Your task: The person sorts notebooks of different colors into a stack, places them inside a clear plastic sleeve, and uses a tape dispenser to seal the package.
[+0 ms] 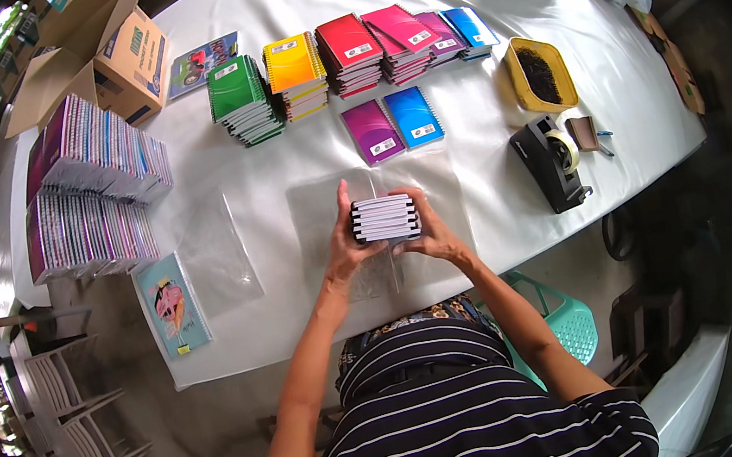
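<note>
Between my two hands is a small stack of notebooks (385, 217), its white page edges and black bindings facing up. My left hand (346, 236) presses its left side, thumb pointing away from me. Around the right side and near edge curls my right hand (432, 229). Beneath the stack, clear plastic bags (316, 207) lie on the white-covered table (286, 324). Just beyond it are a purple notebook (373, 131) and a blue notebook (414, 117), side by side. Another clear plastic sheet (215, 250) lies left of my hands.
Stacks of green (240, 96), yellow (295, 70), red (350, 48) and pink notebooks (400, 37) line the far side. Wrapped notebook piles (93, 220) and a cardboard box (132, 65) stand left. Right are a yellow tub (520, 76) and a tape dispenser (544, 166).
</note>
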`<state>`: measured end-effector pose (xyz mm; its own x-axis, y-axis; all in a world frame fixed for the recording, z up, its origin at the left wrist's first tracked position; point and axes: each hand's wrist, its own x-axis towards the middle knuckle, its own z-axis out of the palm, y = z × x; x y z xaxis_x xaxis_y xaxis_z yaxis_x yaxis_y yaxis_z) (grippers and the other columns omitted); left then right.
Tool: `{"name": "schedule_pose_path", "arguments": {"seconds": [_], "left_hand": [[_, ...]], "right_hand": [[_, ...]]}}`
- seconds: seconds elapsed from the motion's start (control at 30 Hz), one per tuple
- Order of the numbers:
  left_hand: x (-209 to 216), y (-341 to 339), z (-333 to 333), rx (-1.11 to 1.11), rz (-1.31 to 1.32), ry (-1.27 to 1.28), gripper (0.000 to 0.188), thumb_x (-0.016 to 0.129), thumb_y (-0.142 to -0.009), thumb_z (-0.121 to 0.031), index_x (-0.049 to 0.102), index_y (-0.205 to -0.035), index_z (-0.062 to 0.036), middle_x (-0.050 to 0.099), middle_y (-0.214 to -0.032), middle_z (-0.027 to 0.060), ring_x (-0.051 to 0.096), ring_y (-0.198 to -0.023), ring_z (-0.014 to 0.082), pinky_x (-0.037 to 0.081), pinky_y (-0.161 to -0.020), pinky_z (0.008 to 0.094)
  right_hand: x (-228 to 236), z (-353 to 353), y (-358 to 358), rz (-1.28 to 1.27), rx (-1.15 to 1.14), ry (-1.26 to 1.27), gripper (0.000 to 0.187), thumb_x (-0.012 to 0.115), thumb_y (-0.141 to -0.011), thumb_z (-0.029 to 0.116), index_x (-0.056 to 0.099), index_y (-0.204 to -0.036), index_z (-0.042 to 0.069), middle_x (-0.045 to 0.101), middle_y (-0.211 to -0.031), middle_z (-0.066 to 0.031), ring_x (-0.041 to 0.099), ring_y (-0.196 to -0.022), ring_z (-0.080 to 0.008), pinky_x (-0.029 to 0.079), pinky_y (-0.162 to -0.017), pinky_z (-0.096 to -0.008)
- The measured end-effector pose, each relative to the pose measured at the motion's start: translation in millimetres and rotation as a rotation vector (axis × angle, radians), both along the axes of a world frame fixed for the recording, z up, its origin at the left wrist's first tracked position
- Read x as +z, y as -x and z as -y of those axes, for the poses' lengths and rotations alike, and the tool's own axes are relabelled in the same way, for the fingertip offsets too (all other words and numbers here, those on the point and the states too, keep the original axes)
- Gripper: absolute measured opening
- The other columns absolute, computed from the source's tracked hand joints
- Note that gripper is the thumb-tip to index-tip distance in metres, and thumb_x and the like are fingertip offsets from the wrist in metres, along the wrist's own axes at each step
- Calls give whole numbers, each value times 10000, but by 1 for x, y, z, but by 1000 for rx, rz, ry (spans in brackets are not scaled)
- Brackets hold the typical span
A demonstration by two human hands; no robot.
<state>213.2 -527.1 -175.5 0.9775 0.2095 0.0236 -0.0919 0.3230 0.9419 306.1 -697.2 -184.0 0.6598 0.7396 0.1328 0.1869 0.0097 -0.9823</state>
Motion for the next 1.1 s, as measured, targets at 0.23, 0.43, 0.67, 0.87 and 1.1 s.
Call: {"name": "schedule_pose_path", "arguments": {"seconds": [0.23,0.43,0.67,0.87,1.1], "left_hand": [[-6,2,-9,62,15,-317,1099,854,-608,-36,224,-1502,-142,495,-1382,69,491,-1245,178,388,-1068,349],[5,18,-26,28,-144,-552,892,821,-647,-21,407,-1427,-146,558,-1328,95,551,-1200,199,457,-1020,325],[-1,26,-10,146,-128,-623,842,793,-693,-28,394,-1429,-124,596,-1263,145,578,-1168,227,485,-978,315],[11,5,-35,41,-397,-292,341,683,-873,-298,663,-1010,13,680,-835,43,585,-730,105,473,-662,270],[-14,1,-22,42,-662,-348,294,665,-896,-251,652,-1036,7,664,-864,20,536,-712,58,437,-602,245]], "right_hand": [[0,-2,-6,235,7,192,906,868,-615,165,336,-1339,48,472,-1254,-157,452,-1219,-322,365,-1018,-433],[18,-6,-8,119,26,177,822,868,-602,101,383,-1264,46,526,-1201,-149,529,-1128,-326,435,-948,-402],[2,-4,-6,105,11,54,784,843,-662,140,384,-1290,42,550,-1171,-138,546,-1115,-274,442,-937,-380],[51,-14,-4,-444,-86,301,810,766,-751,458,433,-1287,-48,577,-1186,-192,564,-1104,-242,447,-917,-322],[3,-19,-1,-40,-198,584,630,712,-807,433,568,-1166,-64,579,-1130,-263,612,-970,-344,499,-822,-412]]}}
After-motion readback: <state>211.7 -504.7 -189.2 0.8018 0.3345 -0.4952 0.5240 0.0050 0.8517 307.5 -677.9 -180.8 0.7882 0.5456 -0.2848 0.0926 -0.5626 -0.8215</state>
